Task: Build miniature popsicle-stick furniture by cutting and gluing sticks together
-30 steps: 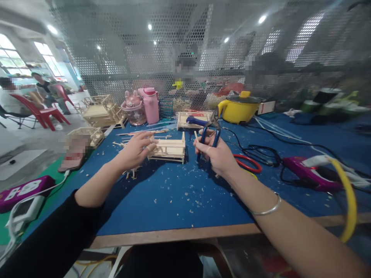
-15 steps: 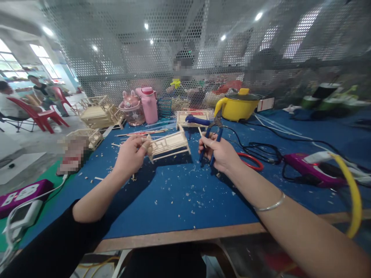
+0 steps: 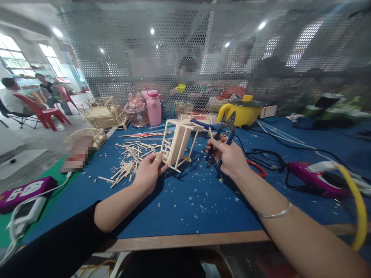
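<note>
Wooden model point(image 3: 180, 141) and pliers point(image 3: 231, 136) in hand, no label close enough to read

The left hand point(image 3: 149, 170) grips the model's lower near corner between thumb and fingers. The model, a small frame of pale strips, stands tilted on end at the middle of the blue table point(image 3: 191, 216), between the two hands; whether it touches the surface I cannot tell. The right hand point(image 3: 233, 156) is closed around the blue handles of the pliers, their metal head pointing up, and also pinches a thin stick point(image 3: 211, 133).

A heap of cut sticks point(image 3: 127, 166) lies just beyond the left hand, with chips scattered in front.

Behind, a white card point(image 3: 268, 111) beside the yellow pot point(image 3: 242, 114) carries marks too small to read. A pink tub point(image 3: 136, 116) bears a pale printed figure; next to it stands a pink bottle point(image 3: 154, 110). At the left edge, a purple power strip point(image 3: 26, 193) has white sockets.
</note>
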{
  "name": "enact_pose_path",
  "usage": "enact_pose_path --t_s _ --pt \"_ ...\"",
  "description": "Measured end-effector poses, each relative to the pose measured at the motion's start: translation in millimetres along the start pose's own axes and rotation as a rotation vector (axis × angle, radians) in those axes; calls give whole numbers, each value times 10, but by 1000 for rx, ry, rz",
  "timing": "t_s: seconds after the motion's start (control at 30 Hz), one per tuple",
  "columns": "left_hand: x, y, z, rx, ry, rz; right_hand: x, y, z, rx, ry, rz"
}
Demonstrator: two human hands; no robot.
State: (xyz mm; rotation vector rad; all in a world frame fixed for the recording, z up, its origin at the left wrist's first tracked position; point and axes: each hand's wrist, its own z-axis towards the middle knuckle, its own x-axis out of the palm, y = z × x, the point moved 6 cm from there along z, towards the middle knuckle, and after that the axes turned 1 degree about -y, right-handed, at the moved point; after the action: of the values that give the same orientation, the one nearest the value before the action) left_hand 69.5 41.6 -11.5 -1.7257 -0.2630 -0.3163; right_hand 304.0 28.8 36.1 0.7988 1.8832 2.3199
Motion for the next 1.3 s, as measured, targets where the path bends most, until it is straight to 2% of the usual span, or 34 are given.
enact_pose_path --t_s 0.2,0.33,0.5,0.6,0.83,0.93,1.03,1.17,1.23,1.3 --pt "-2 48 5 15 3 18 203 -69 -114 -16 152 5" --pt "-5 10 -19 69 57 227 297 -209 -154 73 144 43" --pt "-7 -221 -81 330 191 646 337 -270 -139 124 153 36" --pt "-7 -278 -115 418 267 766 302 -284 -130 156 125 61" --pt "32 -285 -159 414 415 825 296 -289 -126 164 153 19" --pt "25 -255 -153 329 441 803 309 -274 -122 149 195 -15" --pt "4 -204 -116 239 431 678 274 -249 -101 141 191 -10" --pt "-35 -209 -34 302 347 608 175 -109 -50 19 157 -72" --pt "-52 -226 9 364 302 682 154 36 -65 -137 177 -189" --pt "-66 -222 55 381 267 810 194 180 -143 -329 250 -388"
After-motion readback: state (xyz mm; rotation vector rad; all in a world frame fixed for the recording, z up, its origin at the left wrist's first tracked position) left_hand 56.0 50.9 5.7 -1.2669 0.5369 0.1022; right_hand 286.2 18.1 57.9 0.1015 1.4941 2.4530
